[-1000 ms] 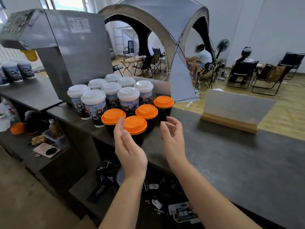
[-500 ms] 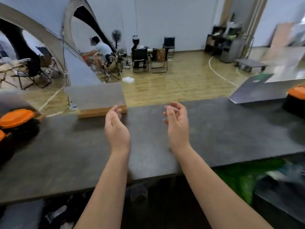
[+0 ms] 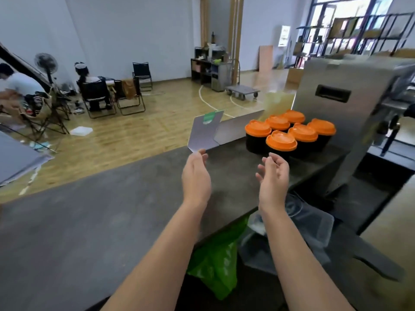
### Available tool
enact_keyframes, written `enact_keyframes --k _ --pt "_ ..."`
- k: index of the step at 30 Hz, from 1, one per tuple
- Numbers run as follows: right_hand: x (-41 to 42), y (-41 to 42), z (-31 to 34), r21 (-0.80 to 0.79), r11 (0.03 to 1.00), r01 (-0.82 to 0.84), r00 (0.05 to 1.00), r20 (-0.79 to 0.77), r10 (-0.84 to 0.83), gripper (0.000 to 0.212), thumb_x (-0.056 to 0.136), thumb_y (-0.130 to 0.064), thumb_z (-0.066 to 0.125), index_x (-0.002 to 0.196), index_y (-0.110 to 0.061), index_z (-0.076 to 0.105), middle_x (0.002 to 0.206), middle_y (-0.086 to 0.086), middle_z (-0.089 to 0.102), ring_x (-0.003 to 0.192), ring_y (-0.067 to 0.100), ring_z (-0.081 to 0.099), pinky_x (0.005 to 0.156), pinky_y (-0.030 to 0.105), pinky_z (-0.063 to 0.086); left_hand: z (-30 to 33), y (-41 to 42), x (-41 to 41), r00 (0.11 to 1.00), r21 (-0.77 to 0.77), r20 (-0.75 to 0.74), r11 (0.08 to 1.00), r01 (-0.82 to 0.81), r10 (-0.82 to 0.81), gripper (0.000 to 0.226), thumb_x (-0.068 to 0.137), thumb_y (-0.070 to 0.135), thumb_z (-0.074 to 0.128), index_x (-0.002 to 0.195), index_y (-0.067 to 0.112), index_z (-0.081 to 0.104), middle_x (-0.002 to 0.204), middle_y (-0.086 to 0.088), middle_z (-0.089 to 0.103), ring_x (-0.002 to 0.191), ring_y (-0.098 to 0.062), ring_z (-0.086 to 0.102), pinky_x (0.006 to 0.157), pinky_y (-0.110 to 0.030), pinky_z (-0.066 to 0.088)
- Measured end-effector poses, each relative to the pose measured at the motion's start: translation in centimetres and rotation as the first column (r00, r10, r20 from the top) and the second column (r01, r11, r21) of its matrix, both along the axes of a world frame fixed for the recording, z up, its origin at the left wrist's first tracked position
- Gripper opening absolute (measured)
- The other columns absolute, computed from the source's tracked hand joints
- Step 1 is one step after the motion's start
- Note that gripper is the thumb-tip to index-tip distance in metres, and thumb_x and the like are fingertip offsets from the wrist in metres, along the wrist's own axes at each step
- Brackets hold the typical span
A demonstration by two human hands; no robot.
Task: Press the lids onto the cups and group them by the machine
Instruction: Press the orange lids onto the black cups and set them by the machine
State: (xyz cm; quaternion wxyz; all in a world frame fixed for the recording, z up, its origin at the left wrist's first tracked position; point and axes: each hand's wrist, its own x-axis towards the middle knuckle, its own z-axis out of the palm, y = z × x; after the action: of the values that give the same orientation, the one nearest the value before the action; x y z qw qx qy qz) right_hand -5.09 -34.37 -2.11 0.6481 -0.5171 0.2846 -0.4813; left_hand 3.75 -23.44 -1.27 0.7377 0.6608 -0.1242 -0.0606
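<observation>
Dark counter (image 3: pixel 89 221): six orange-lidded black cups (image 3: pixel 289 135) beside steel machine (image 3: pixel 341 113). Left hand (image 3: pixel 196 176) and right hand (image 3: pixel 272 176) hover, fingers loose, empty. Wooden floor (image 3: pixel 157 122), folding chairs (image 3: pixel 112 95) beyond.

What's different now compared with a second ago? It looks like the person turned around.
The view swung right, away from the white-lidded and orange-lidded cups by one machine, across the bare counter, to six orange-lidded black cups beside another steel machine. The left hand and right hand stayed raised, open and empty, taking hold of nothing.
</observation>
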Motion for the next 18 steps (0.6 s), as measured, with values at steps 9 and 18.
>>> enact_keyframes --k 9,18 --pt "-0.7 -10.6 -0.8 -0.027 0.99 0.139 0.979 -0.145 -0.141 0.026 0.097 -0.032 0.05 0.122 -0.023 0.053 0.121 0.001 0.057 0.11 0.014 0.056 0.093 0.032 0.048 -0.5 -15.1 -2.7 0.974 0.102 -0.117 0.973 0.206 -0.194 0.039 0.104 0.039 0.031 0.133 0.024 0.053 0.131 0.003 0.058 0.122 -0.014 0.051 0.099 -0.031 0.038" --pt "0.6 -14.4 -0.6 0.111 0.987 -0.115 0.942 -0.303 0.144 0.062 0.101 -0.051 0.037 0.155 -0.032 0.012 0.162 -0.003 0.02 0.147 0.021 0.022 0.115 0.04 0.024 -1.2 -20.0 -2.9 0.939 0.133 -0.21 0.943 0.304 -0.273 0.059 0.1 0.055 0.021 0.152 0.029 0.033 0.155 0.005 0.038 0.144 -0.019 0.033 0.116 -0.04 0.027"
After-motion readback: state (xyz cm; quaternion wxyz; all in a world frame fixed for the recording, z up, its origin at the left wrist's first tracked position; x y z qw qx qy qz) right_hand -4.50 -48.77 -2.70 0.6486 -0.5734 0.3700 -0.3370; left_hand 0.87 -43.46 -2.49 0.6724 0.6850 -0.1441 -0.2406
